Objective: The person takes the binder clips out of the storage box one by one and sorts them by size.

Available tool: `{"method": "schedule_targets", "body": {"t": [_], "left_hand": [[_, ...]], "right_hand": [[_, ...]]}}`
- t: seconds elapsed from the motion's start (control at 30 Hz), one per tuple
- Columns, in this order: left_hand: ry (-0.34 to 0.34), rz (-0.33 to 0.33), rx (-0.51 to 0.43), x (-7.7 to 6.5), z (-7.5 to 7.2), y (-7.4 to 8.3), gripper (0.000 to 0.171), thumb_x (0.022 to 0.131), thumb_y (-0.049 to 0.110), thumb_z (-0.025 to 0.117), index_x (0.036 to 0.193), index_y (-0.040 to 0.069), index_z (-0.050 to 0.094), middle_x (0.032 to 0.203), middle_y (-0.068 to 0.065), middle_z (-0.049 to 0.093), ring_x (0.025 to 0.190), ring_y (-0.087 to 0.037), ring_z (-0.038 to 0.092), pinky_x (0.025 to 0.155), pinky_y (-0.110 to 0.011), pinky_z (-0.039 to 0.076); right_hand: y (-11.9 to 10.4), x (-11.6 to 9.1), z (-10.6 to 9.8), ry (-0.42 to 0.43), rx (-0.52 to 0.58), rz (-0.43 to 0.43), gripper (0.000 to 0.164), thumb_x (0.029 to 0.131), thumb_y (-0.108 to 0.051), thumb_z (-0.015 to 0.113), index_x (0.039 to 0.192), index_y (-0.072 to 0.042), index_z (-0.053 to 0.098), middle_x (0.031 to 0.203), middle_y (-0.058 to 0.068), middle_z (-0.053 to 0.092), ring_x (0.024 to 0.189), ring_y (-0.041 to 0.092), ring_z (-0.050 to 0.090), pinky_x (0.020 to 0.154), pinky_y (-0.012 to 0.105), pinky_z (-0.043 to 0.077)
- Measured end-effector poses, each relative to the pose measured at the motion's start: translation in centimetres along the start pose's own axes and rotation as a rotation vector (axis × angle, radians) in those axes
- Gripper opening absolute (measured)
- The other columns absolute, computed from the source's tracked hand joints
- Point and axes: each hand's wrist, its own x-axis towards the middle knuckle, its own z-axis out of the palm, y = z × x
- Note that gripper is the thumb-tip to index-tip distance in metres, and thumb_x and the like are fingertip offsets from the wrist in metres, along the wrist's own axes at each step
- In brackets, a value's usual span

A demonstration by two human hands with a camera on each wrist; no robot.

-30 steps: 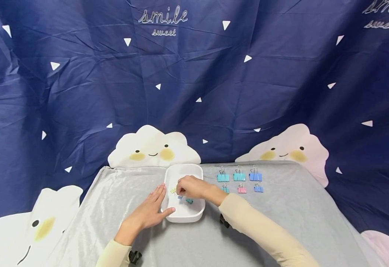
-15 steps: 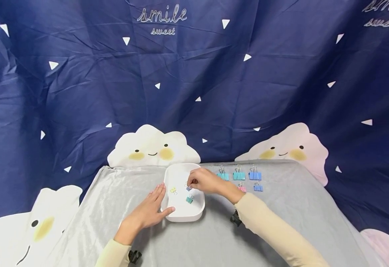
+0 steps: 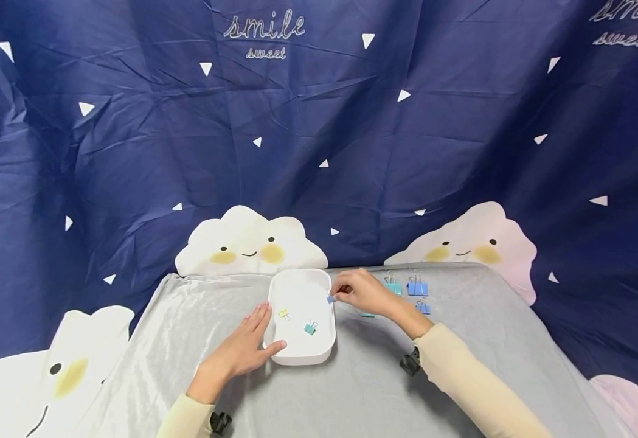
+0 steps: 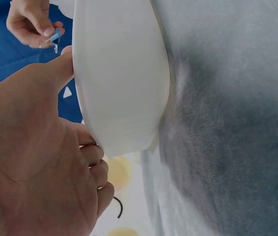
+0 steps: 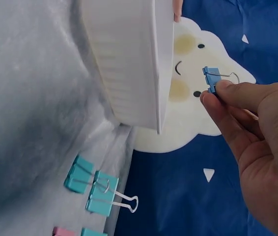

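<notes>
My right hand (image 3: 364, 292) pinches a small blue binder clip (image 5: 211, 78) between thumb and fingertips, above the right rim of the white tray (image 3: 302, 350). In the right wrist view the clip's wire handle points back toward the hand. My left hand (image 3: 242, 340) rests on the tray's left rim, fingers extended along it and thumb over the front-left edge. Inside the tray lie a small yellow binder clip (image 3: 284, 314) and a small teal binder clip (image 3: 310, 328), apart from each other.
Right of the tray, binder clips stand in rows: a large teal clip (image 3: 393, 287), a large blue clip (image 3: 418, 288) and a smaller blue clip (image 3: 423, 308). My right hand hides several others in the head view. A pink clip (image 5: 63, 231) shows in the right wrist view.
My right hand has lifted the small blue binder clip from inside the tray and carried it rightward to the right rim. The left hand has stayed put.
</notes>
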Motion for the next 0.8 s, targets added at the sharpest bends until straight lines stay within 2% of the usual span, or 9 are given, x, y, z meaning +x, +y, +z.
{"method": "schedule_targets", "body": {"t": [0.23, 0.33, 0.37, 0.43, 0.57, 0.6, 0.67, 0.8], "left_hand": [[0.001, 0.005, 0.003, 0.0, -0.1, 0.1, 0.097, 0.104, 0.064, 0.054, 0.167, -0.004, 0.024, 0.178, -0.020, 0.018, 0.166, -0.039, 0.018, 0.136, -0.055, 0.020], [0.004, 0.005, -0.001, 0.0, -0.1, 0.1, 0.097, 0.104, 0.064, 0.054, 0.167, -0.004, 0.024, 0.178, -0.020, 0.018, 0.166, -0.039, 0.018, 0.136, -0.055, 0.020], [0.004, 0.005, -0.001, 0.0, -0.1, 0.1, 0.097, 0.105, 0.064, 0.054, 0.167, -0.004, 0.024, 0.178, -0.019, 0.018, 0.166, -0.039, 0.018, 0.136, -0.055, 0.020], [0.002, 0.004, -0.001, 0.0, -0.1, 0.1, 0.097, 0.104, 0.064, 0.054, 0.167, -0.004, 0.024, 0.178, -0.019, 0.018, 0.166, -0.038, 0.017, 0.136, -0.055, 0.020], [0.002, 0.009, 0.000, 0.0, 0.0, 0.0, 0.097, 0.104, 0.064, 0.054, 0.167, -0.004, 0.024, 0.178, -0.019, 0.018, 0.166, -0.038, 0.017, 0.136, -0.054, 0.019], [0.002, 0.010, 0.000, 0.0, 0.0, 0.0, 0.097, 0.104, 0.064, 0.054, 0.167, -0.004, 0.024, 0.178, -0.019, 0.018, 0.166, -0.038, 0.017, 0.136, -0.054, 0.019], [0.005, 0.012, -0.001, 0.0, 0.0, 0.0, 0.097, 0.104, 0.064, 0.054, 0.167, -0.004, 0.024, 0.178, -0.019, 0.018, 0.166, -0.039, 0.018, 0.136, -0.055, 0.019], [0.007, 0.008, -0.003, 0.0, 0.0, 0.0, 0.097, 0.104, 0.065, 0.053, 0.167, -0.004, 0.024, 0.178, -0.019, 0.018, 0.166, -0.038, 0.018, 0.136, -0.055, 0.019]], "right_hand": [[1.3, -2.2, -0.7, 0.015, 0.056, 0.035, 0.005, 0.094, -0.003, 0.079, 0.095, -0.008, 0.078, 0.094, 0.002, 0.078, 0.086, 0.012, 0.074, 0.078, 0.025, 0.064], [1.7, -3.1, -0.7, 0.033, 0.062, 0.041, 0.006, 0.094, -0.001, 0.079, 0.095, -0.006, 0.077, 0.096, 0.003, 0.077, 0.086, 0.012, 0.072, 0.078, 0.028, 0.064], [1.9, -3.4, -0.7, 0.046, 0.056, 0.039, 0.007, 0.093, 0.000, 0.079, 0.095, -0.007, 0.076, 0.096, 0.002, 0.076, 0.086, 0.011, 0.072, 0.084, 0.031, 0.064], [2.1, -4.1, -0.6, 0.063, 0.064, 0.055, 0.009, 0.093, 0.001, 0.078, 0.094, -0.007, 0.076, 0.095, 0.001, 0.075, 0.085, 0.009, 0.072, 0.084, 0.033, 0.065], [2.7, -5.5, -0.4, 0.094, 0.085, 0.093, 0.011, 0.092, 0.003, 0.078, 0.092, -0.008, 0.076, 0.093, 0.002, 0.073, 0.084, 0.007, 0.072, 0.083, 0.031, 0.066], [2.8, -5.8, -0.4, 0.097, 0.100, 0.108, 0.010, 0.092, 0.003, 0.078, 0.093, -0.007, 0.076, 0.093, 0.004, 0.073, 0.083, 0.008, 0.072, 0.077, 0.027, 0.065], [3.1, -6.6, -0.2, 0.103, 0.097, 0.124, 0.010, 0.092, 0.002, 0.078, 0.093, -0.007, 0.076, 0.093, 0.006, 0.073, 0.082, 0.008, 0.072, 0.076, 0.025, 0.064], [3.8, -7.9, 0.1, 0.105, 0.102, 0.161, 0.008, 0.092, 0.002, 0.078, 0.093, -0.005, 0.076, 0.092, 0.006, 0.075, 0.081, 0.008, 0.071, 0.075, 0.028, 0.064]]}}
